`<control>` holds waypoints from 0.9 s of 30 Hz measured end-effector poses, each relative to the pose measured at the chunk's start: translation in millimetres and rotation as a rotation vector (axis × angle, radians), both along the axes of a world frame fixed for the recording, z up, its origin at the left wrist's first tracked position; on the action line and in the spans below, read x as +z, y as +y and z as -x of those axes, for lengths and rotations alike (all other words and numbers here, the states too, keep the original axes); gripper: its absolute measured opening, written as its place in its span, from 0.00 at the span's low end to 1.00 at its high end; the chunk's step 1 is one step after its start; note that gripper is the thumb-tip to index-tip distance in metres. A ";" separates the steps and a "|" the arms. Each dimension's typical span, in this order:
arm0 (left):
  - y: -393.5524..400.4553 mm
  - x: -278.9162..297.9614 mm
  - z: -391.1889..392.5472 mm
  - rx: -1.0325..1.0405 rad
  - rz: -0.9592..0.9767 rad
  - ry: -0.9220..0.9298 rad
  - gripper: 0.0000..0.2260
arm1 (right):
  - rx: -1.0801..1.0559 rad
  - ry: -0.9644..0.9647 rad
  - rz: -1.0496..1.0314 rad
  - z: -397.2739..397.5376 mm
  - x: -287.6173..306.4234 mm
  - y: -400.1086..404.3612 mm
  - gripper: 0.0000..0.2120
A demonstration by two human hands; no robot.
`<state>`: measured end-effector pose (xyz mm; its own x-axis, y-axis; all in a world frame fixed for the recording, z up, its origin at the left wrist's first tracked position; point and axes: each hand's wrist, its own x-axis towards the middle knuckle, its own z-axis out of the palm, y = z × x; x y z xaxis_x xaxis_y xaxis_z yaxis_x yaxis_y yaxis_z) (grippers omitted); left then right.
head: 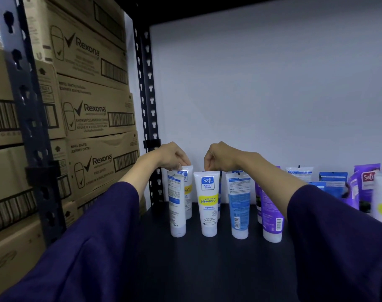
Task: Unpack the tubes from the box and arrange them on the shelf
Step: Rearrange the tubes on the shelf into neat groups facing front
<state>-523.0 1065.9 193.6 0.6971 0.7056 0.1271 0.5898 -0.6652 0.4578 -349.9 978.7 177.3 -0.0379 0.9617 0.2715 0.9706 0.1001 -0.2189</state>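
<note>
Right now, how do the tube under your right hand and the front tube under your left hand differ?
The Vitamin C tube faces front, showing its Safi logo and yellow band; the front left tube shows its back label of small print. The right hand pinches the Vitamin C tube's top; the left hand pinches another tube behind the front left tube. Both stand cap-down on the shelf.

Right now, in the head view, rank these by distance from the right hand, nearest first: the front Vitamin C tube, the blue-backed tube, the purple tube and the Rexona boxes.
1. Front Vitamin C tube, directly under the right hand.
2. Blue-backed tube, just right of it.
3. Purple tube, further right.
4. Rexona boxes, far left, beyond the shelf post.
</note>
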 end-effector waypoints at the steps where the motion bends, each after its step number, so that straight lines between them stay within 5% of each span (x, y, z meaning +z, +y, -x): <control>1: 0.6 -0.3 -0.7 -0.008 -0.003 0.000 0.13 | -0.001 -0.004 -0.007 0.0 -0.2 0.1 0.07; 18: 4.7 -3.3 2.3 -0.050 -0.032 -0.018 0.11 | 0.004 0.048 -0.054 5.7 -1.7 -3.6 0.06; 27: -13.9 5.1 -13.4 -0.148 -0.168 -0.223 0.06 | -0.103 0.095 -0.164 -16.0 17.5 -44.9 0.07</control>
